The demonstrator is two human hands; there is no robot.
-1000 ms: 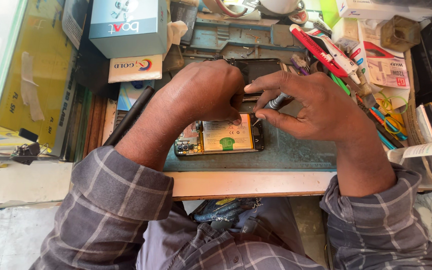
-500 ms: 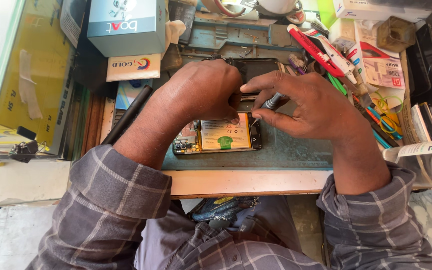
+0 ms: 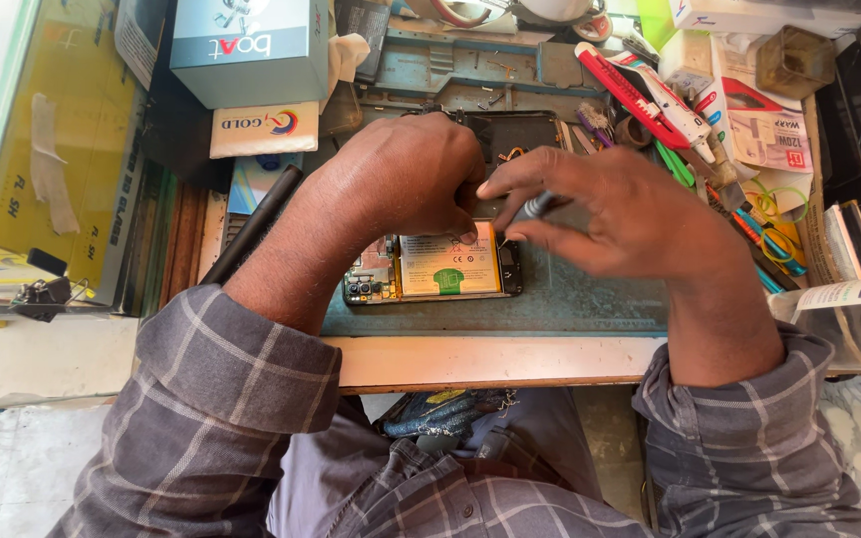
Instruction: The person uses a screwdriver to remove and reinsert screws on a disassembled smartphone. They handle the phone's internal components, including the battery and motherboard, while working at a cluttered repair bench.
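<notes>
An opened phone (image 3: 435, 269) lies on a teal work mat (image 3: 570, 299), its battery and circuit board showing. My left hand (image 3: 401, 179) rests curled over the phone's upper edge and presses on it. My right hand (image 3: 620, 214) pinches a slim screwdriver (image 3: 533, 206) whose tip points down at the phone's top right corner. A second dark phone panel (image 3: 515, 132) lies just beyond my hands, partly hidden by them.
Boxes (image 3: 251, 50) stand at the back left. Red cutters (image 3: 630, 95), tweezers, cables and small packets crowd the right side. A glass case wall (image 3: 52, 149) is on the left. A black phone (image 3: 251, 224) leans beside my left forearm. The bench edge (image 3: 490, 361) runs in front.
My right hand has shifted slightly left and up with the screwdriver. My left hand stays on the phone.
</notes>
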